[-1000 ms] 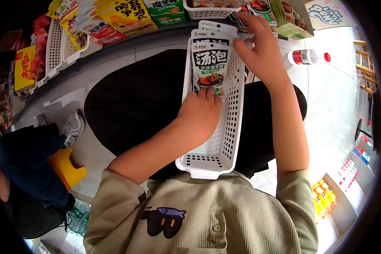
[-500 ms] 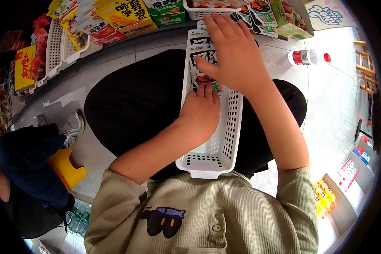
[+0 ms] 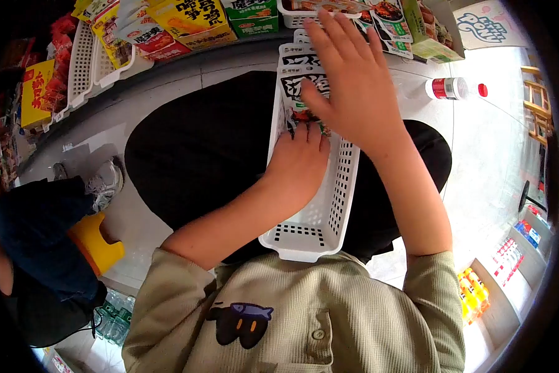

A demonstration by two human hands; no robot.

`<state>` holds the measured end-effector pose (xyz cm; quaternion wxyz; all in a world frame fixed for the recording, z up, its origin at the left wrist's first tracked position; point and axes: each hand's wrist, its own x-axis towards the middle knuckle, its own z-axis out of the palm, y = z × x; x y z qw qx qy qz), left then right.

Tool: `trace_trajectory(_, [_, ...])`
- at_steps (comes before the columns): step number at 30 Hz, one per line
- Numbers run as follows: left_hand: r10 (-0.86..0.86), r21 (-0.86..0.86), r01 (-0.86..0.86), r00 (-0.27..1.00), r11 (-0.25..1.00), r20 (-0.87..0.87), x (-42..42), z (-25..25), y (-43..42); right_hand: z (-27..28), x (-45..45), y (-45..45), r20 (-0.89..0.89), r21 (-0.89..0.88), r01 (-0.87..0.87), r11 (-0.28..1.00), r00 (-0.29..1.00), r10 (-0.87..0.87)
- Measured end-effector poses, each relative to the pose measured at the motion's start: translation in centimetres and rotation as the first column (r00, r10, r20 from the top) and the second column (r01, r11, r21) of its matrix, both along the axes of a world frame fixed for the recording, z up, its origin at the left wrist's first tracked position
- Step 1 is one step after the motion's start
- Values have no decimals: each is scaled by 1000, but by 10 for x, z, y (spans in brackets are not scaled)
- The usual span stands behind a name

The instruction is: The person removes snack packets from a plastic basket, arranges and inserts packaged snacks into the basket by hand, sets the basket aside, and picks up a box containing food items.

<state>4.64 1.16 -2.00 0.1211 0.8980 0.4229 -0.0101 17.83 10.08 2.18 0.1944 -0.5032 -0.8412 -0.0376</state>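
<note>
A long white plastic basket (image 3: 344, 186) lies lengthwise over my lap. Several black-and-white food packets (image 3: 295, 87) stand one behind another in its far half. My left hand (image 3: 298, 158) reaches into the basket, its fingers stretched out against the lower part of the nearest packet; its thumb is hidden. Over the right side of the packets is my right hand (image 3: 357, 90), fingers spread and thumb apart, covering part of them. Whether its palm touches the packets I cannot tell.
Ahead, a shelf holds snack boxes (image 3: 192, 25), white baskets (image 3: 80, 68) and more packets (image 3: 391, 22). A bottle (image 3: 447, 89) lies on the floor at right with a red cap (image 3: 482, 90) nearby. A seated person (image 3: 40, 236) and a yellow stool (image 3: 99, 242) are at left.
My right hand has shifted slightly up and right, its thumb moving across the front packet's face. My left hand stays against the packets. The view has shifted a little.
</note>
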Motion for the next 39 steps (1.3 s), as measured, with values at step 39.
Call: trace_trajectory(39, [21, -44, -20, 1000, 999, 8, 3, -2, -5, -29, 9, -14, -244, -422, 106, 900, 943, -225])
